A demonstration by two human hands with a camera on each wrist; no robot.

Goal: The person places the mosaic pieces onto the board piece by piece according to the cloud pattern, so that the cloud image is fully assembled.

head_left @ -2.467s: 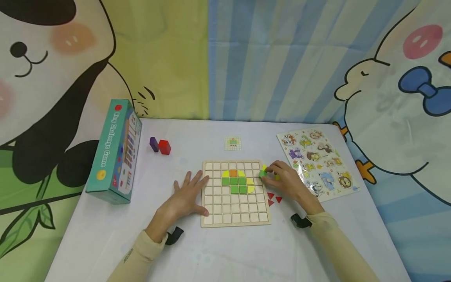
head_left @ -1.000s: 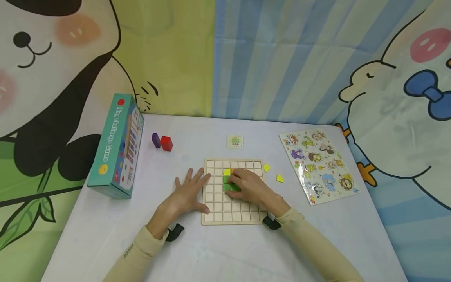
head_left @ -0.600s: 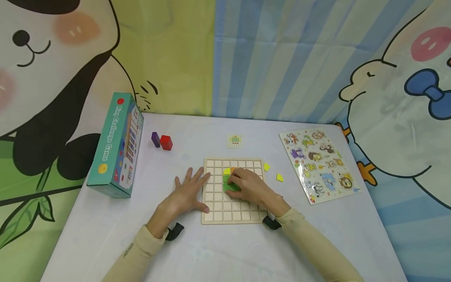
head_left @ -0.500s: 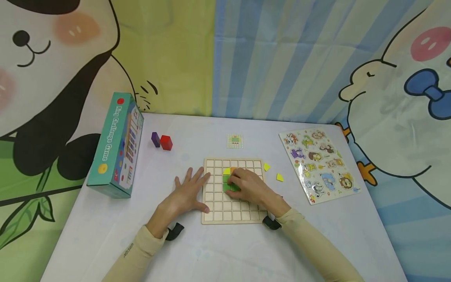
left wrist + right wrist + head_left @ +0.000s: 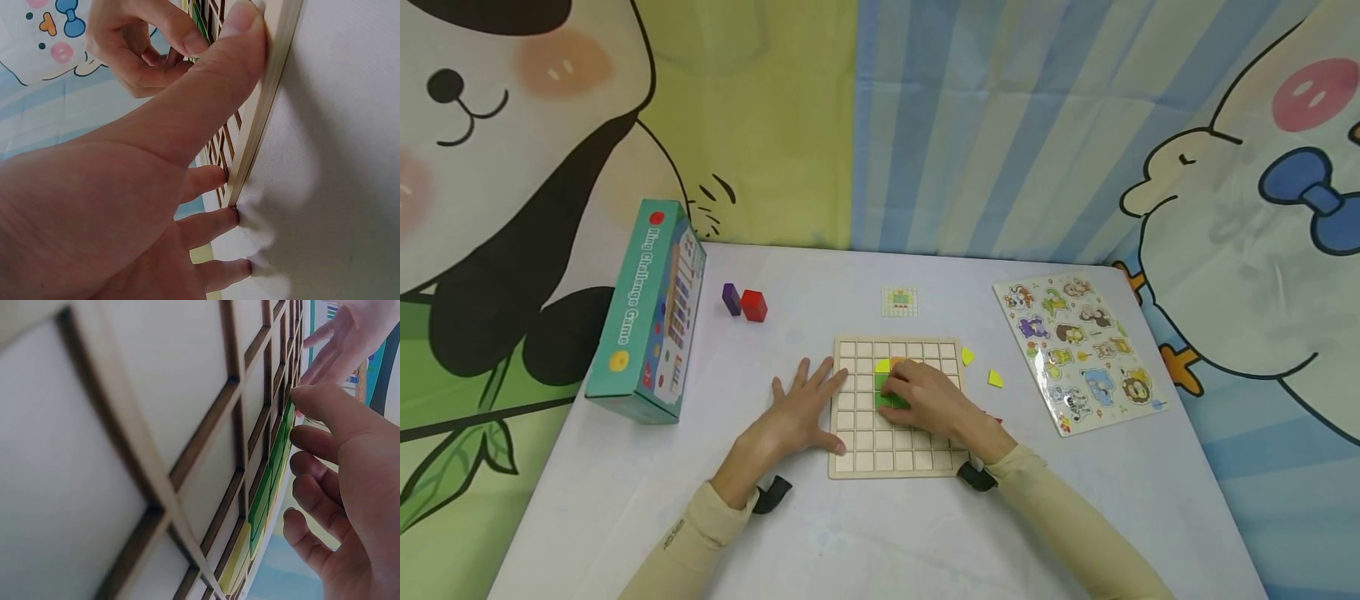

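My left hand [image 5: 790,421] rests with spread fingers against the left edge of the wooden grid board [image 5: 857,462]. In the left wrist view its thumb [image 5: 212,81] lies on the board's rim and the other fingertips stand at the edge. My right hand [image 5: 936,404] is over the board's pattern, thumb and index finger at a small green tile [image 5: 880,402] sitting in the grid at the pattern's lower left. Above it show another green tile [image 5: 881,381] and a yellow piece [image 5: 882,365]. An orange tile [image 5: 897,361] is partly covered, and the hand hides most other pieces.
Two loose yellow pieces [image 5: 995,378] lie right of the board; a bit of red shows by the right wrist. A pattern card [image 5: 899,302] lies behind the board. An animal sticker sheet [image 5: 1078,350] is at right; red [image 5: 754,306] and purple blocks and a box [image 5: 643,317] stand left.
My right hand has carried a green tile from the board's right side leftward into the pattern. Since about a second ago it has shifted only slightly. The left hand has stayed at the board's edge.
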